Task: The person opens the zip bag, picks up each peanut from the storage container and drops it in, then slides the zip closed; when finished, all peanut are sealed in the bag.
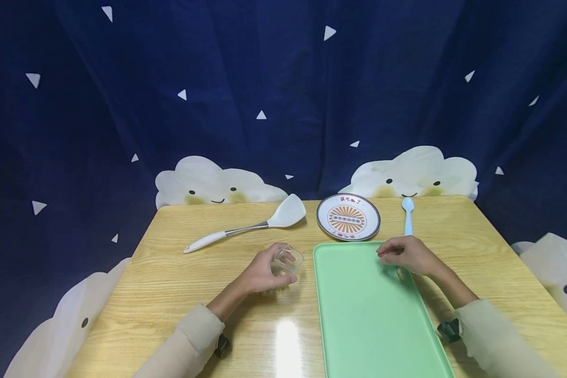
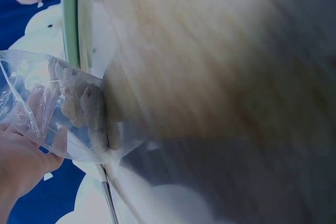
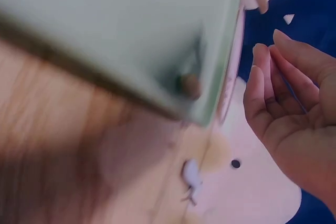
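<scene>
My left hand (image 1: 266, 270) grips a clear cup (image 1: 288, 259) just above the table, left of the green tray. Several brown, peanut-like pieces (image 2: 92, 103) lie inside the cup in the left wrist view. Over the tray's far right corner hovers my right hand (image 1: 408, 254), its fingers loosely bent and nothing visible between them in the right wrist view. Below it, one small brown piece (image 3: 190, 85), likely a peanut, lies in that corner of the green tray (image 1: 373, 325).
A white spatula (image 1: 288, 211) with a metal shaft lies at the back left. Behind the tray sits a patterned plate (image 1: 348, 217), and a light blue spoon (image 1: 408, 215) lies right of it. A dark blue curtain (image 1: 293, 68) hangs behind the wooden table (image 1: 170, 294).
</scene>
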The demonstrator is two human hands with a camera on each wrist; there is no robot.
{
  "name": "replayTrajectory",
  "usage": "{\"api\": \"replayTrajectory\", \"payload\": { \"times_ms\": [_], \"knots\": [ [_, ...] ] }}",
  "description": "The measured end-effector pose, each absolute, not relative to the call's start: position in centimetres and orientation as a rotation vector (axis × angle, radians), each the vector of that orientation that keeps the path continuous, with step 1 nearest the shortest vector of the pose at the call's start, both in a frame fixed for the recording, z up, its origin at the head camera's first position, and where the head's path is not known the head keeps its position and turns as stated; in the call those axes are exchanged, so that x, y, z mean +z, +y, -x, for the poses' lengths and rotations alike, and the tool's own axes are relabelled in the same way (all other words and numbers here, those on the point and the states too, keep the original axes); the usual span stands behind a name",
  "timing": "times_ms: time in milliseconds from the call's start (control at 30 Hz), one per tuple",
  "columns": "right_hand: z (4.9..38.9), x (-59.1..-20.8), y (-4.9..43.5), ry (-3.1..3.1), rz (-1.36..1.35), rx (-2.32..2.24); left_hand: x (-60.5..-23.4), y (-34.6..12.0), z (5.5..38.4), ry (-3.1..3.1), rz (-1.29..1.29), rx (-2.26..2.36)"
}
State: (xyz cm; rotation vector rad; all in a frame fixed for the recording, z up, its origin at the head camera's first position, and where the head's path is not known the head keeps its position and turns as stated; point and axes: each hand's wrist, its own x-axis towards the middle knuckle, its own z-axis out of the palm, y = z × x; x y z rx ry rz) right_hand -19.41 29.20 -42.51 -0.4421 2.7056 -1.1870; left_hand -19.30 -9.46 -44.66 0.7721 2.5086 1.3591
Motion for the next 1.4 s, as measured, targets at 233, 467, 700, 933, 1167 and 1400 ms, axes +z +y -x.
{"api": "replayTrajectory", "payload": {
  "times_ms": [233, 467, 700, 933, 1167, 1400],
  "knots": [
    [19.4, -43.1, 31.1, 2.655, 0.345, -1.091, -44.8, -9.4, 19.3, 2.517, -0.77, 1.355],
    [19.3, -43.4, 32.3, 2.693, 0.327, -0.971, -44.8, -9.4, 19.4, 2.522, -0.774, 1.347],
    [19.3, -43.7, 32.4, 2.7, 0.281, -0.876, -44.7, -9.3, 19.5, 2.509, -0.765, 1.362],
    [19.1, -43.8, 32.2, 2.683, 0.286, -0.863, -44.6, -9.3, 19.4, 2.51, -0.758, 1.36],
    [19.0, -43.9, 32.1, 2.653, 0.318, -0.914, -44.6, -9.3, 19.3, 2.494, -0.761, 1.379],
    [18.6, -43.6, 32.1, 2.594, 0.366, -0.959, -44.6, -9.4, 19.2, 2.494, -0.749, 1.383]
  ]
}}
